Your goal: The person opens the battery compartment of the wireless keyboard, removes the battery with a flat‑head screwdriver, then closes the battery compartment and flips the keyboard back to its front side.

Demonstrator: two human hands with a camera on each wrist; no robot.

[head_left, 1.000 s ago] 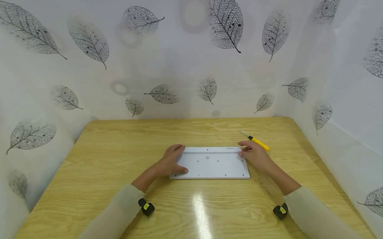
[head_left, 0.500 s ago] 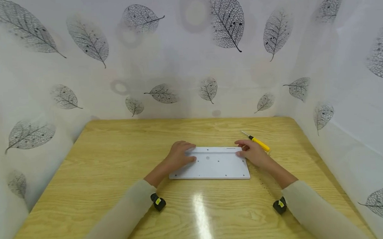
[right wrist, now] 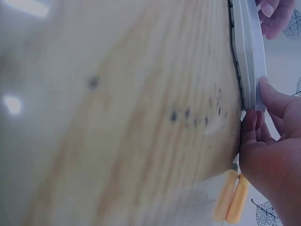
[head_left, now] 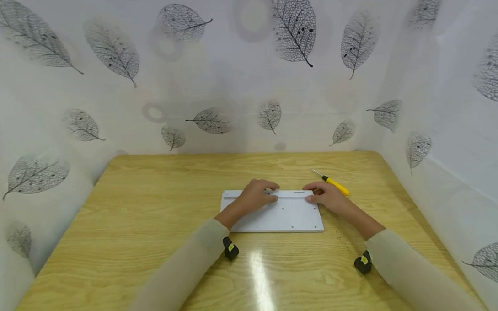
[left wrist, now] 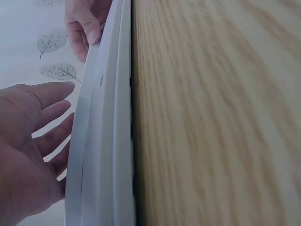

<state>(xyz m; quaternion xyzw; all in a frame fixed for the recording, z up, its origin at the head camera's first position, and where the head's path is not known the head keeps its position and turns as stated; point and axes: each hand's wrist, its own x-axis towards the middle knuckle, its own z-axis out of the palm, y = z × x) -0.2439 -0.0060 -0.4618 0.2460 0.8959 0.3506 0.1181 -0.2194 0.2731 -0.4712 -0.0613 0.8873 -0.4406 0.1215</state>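
Observation:
A white keyboard [head_left: 300,217] lies face down on the wooden table, its flat back up with several small dark screw holes or screws. My left hand [head_left: 256,195] is over the keyboard's far edge near the middle. In the left wrist view the left hand [left wrist: 28,141] has its fingers extended beside the keyboard's edge [left wrist: 77,165]; whether they touch is unclear. At the far right corner, my right hand [head_left: 330,198] holds the keyboard. The right wrist view shows this hand's thumb [right wrist: 273,96] on the back and its fingers curled at the edge.
Behind the right hand lies a yellow screwdriver [head_left: 334,185] with a black collar, its tip pointing far left. Small dark specks, perhaps screws [right wrist: 187,115], are scattered on the table right of the keyboard. A leaf-patterned curtain [head_left: 230,83] surrounds the table's back and sides.
My left hand has moved right along the keyboard, from its left end to near the middle of the far edge. The right hand stays at the corner with barely any movement.

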